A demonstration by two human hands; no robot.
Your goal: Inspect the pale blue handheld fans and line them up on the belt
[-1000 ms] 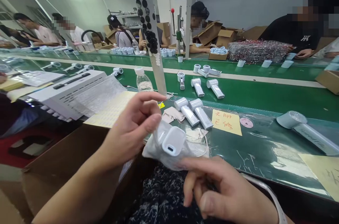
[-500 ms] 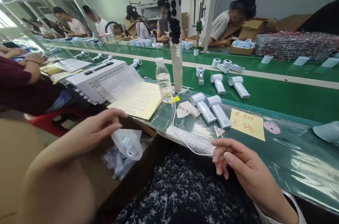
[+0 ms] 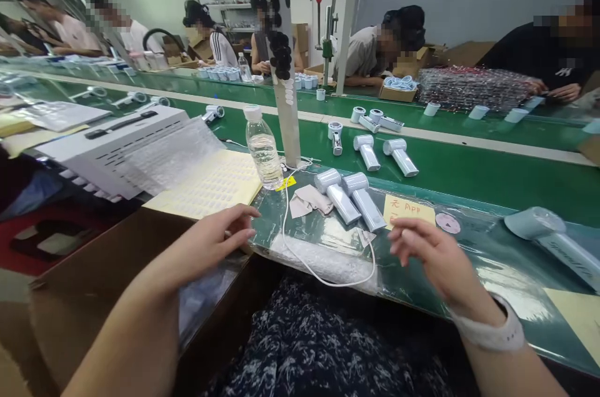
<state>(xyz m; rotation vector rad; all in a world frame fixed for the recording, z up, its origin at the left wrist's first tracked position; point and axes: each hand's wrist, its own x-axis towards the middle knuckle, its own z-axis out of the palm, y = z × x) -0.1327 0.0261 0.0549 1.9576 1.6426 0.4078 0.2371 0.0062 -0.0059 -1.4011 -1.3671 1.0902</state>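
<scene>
My left hand [image 3: 225, 236] hovers at the table's near edge, above the cardboard box [image 3: 98, 266]; its thumb and fingers are apart with nothing between them. Plastic-bagged items [image 3: 209, 297] lie in the box, partly hidden by my forearm. My right hand [image 3: 434, 253] is over the table in front of a yellow note [image 3: 419, 208], fingers loosely bent and apart, holding nothing. Between my hands lie two pale blue devices shaped like small hair dryers [image 3: 341, 202] [image 3: 366, 204], a crumpled cloth [image 3: 310, 200] and a white cable [image 3: 323, 281].
A water bottle [image 3: 263, 150] stands beside the post [image 3: 285, 115]. Left are a sheet of stickers [image 3: 215, 181] and a white metal case [image 3: 112, 147]. More devices [image 3: 400, 156] rest on the green conveyor [image 3: 450, 181]. A larger one [image 3: 539, 225] lies at right. Co-workers sit across.
The bagged device below my left hand has dropped out of sight into the box. Both hands have moved up over the table edge. The view has turned right.
</scene>
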